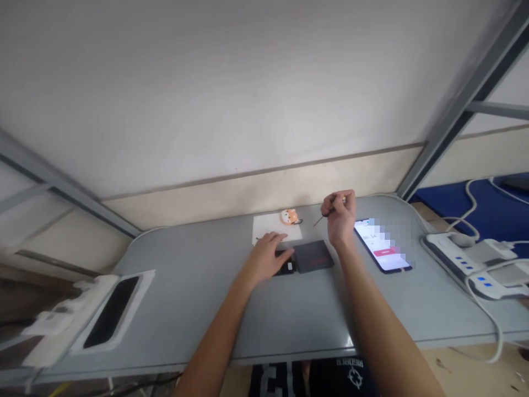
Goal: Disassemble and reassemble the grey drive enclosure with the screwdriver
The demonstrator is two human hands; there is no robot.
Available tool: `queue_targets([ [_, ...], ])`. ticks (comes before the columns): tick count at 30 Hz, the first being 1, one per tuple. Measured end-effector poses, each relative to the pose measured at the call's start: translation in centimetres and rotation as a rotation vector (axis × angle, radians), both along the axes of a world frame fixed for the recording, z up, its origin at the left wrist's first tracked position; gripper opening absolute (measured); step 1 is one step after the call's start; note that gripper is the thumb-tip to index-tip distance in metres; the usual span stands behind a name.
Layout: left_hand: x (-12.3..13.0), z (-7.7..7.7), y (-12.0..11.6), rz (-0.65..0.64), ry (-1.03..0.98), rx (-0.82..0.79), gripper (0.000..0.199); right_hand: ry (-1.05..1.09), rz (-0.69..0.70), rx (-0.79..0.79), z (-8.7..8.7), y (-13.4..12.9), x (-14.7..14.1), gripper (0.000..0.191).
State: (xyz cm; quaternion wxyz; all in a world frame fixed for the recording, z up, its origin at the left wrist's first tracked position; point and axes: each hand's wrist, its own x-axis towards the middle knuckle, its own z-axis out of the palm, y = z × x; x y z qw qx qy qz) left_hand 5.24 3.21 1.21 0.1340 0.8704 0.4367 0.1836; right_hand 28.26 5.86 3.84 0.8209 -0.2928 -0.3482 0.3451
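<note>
A small black rectangular device [289,267] on the grey desk [185,309] is covered in part by the left hand [268,257], whose fingers are spread apart over it. Beside the device lies a flat dark-grey square case [314,257]. A thin dark-shafted screwdriver [318,221] is clamped in the closed right hand [339,212], raised near a lit smartphone [382,245]. An orange-and-white animal-faced round object [289,216] rests on white paper [266,225].

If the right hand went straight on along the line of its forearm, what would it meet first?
The right hand would probably meet the beige wall strip first, though depth is unclear.
</note>
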Motion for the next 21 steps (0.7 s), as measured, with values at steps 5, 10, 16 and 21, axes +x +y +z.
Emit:
queue_targets([
  [5,-2.3,-0.8,-2.0,-0.105,0.001,-0.143,0.077,-0.134,0.027,0.018,1.3,-1.1,1.2,0.035],
  [10,-3.2,-2.1,-1.5,-0.029,-0.101,-0.171,0.074,-0.293,-0.046,0.006,1.3,-2.0,1.0,0.031],
  [16,-2.0,-1.6,-1.5,-0.064,-0.187,-0.077,0.067,-0.381,-0.111,-0.027,-0.7,-2.6,0.8,0.028],
  [21,-1.1,-0.1,-4.0,-0.149,-0.274,0.001,0.064,-0.547,-0.139,-0.119,-1.3,-4.0,0.5,0.025],
])
